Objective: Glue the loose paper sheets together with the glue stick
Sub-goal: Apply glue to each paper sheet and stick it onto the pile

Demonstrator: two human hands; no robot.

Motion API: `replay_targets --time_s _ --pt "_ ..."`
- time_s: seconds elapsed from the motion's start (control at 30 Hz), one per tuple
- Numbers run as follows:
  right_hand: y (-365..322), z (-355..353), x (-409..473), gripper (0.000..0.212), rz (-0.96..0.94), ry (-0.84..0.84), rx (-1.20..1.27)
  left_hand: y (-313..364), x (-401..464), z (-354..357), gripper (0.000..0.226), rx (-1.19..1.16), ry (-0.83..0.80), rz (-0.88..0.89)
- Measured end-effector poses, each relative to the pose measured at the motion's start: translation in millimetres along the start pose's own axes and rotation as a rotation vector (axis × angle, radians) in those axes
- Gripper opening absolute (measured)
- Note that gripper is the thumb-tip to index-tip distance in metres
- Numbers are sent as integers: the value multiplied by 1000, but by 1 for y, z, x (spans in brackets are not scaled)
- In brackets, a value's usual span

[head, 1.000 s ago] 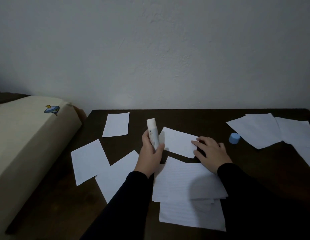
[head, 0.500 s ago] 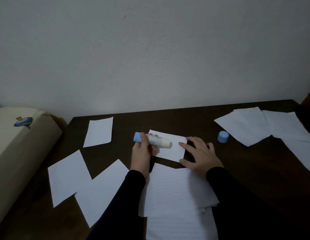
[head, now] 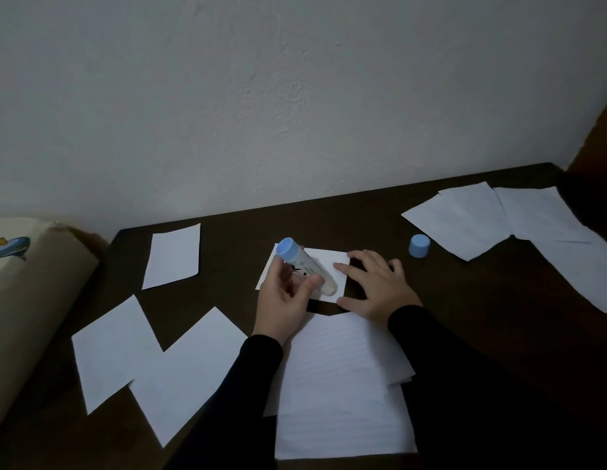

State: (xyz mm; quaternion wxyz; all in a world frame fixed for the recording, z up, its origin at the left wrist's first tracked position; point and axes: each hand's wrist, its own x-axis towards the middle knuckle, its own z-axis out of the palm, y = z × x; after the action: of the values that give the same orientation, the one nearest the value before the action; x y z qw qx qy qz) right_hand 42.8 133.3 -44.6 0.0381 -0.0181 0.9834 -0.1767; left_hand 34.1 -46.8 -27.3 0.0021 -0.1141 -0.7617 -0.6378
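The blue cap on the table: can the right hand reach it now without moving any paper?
Probably yes. The blue cap stands on bare table beyond the right hand, with no sheet between them. The hand now presses the small sheet, which it would release.

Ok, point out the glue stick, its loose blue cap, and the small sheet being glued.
glue stick [head: 303,264]: head view, on the middle of its tube.
blue cap [head: 419,245]: head view, on its side wall.
small paper sheet [head: 329,261]: head view, on its bare upper part, right of the tube.
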Motion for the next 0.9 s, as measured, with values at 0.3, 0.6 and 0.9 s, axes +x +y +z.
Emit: replay_targets --time_s 0.3,0.6,0.9 --pt "-2 4 -2 64 -12 61 -16 -3 -2 2 35 290 -82 194" --pt "-3 5 -1 61 -9 72 -52 -8 0 2 36 358 -31 213" --pt "-3 3 -1 62 5 52 -50 -11 4 0 38 367 161 145"
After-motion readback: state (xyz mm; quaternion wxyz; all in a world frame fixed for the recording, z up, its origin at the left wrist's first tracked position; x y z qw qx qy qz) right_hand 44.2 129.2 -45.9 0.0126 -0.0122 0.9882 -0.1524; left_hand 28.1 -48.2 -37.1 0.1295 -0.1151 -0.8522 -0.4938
